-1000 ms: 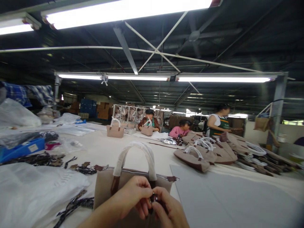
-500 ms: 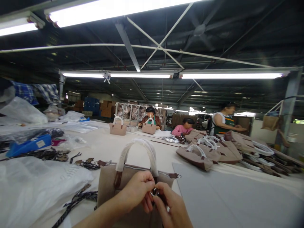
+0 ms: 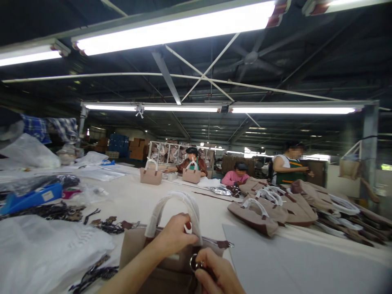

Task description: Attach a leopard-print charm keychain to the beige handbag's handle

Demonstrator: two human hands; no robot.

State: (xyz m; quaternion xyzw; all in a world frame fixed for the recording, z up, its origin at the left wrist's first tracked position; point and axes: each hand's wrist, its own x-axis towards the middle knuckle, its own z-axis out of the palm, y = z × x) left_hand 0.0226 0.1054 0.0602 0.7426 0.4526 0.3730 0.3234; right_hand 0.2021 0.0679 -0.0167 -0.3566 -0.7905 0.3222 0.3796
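Observation:
A taupe handbag [image 3: 131, 249] with dark brown trim stands upright on the table right before me, its looped handles [image 3: 159, 204] wrapped in white. My left hand [image 3: 176, 237] is at the base of the handle, fingers curled, thumb pointing right; what it grips, if anything, is hidden. Lower and to the right, my right hand [image 3: 217, 269] pinches a silver metal ring [image 3: 193, 262] with a dark piece attached, in front of the bag.
Taupe bags [image 3: 254, 214] lie heaped on the right beside a grey sheet [image 3: 294, 261]. Plastic wrap [image 3: 45, 253], dark straps [image 3: 98, 277] and a blue holder [image 3: 33, 198] are on the left. Two small bags [image 3: 151, 176] stand farther back, near several people.
My left hand has moved up and left, away from my right hand. My right hand has shifted slightly down, and the metal ring now shows more clearly. The view has tilted upward.

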